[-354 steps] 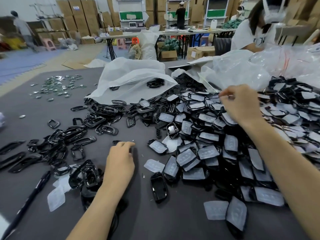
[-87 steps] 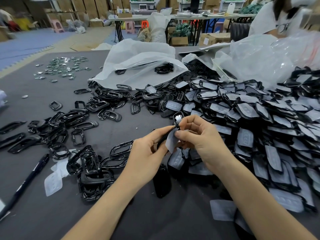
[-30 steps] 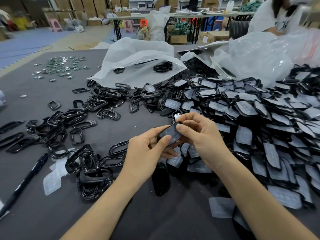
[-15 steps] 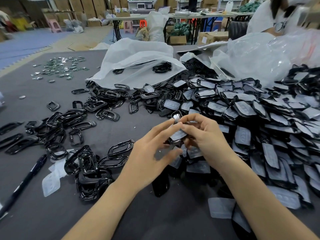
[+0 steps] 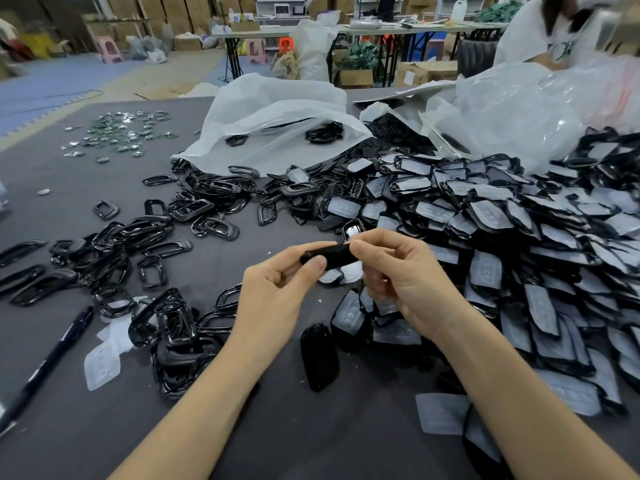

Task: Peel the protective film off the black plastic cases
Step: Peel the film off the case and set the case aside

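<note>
Along the near left edge of the dark grey tabletop [image 5: 311, 438] lies a long black pen [image 5: 45, 368], with loose translucent film pieces [image 5: 102, 367] just beside it. A scatter of glossy black plastic frames [image 5: 138, 244] spreads over the left half, and small shiny metal pieces [image 5: 117, 133] sit near the far left corner. Above the middle, the left hand [image 5: 277, 292] pinches the left end of a slim black plastic case [image 5: 329, 255] between thumb and forefinger. The right hand [image 5: 401, 282] pinches its other end with curled fingertips, so the case is held off the tabletop. Below the hands, a bare black case [image 5: 318, 358] lies flat. A heap of film-covered black cases [image 5: 519, 254] fills the right side, with a white plastic bag [image 5: 273, 123] towards the far edge.
</note>
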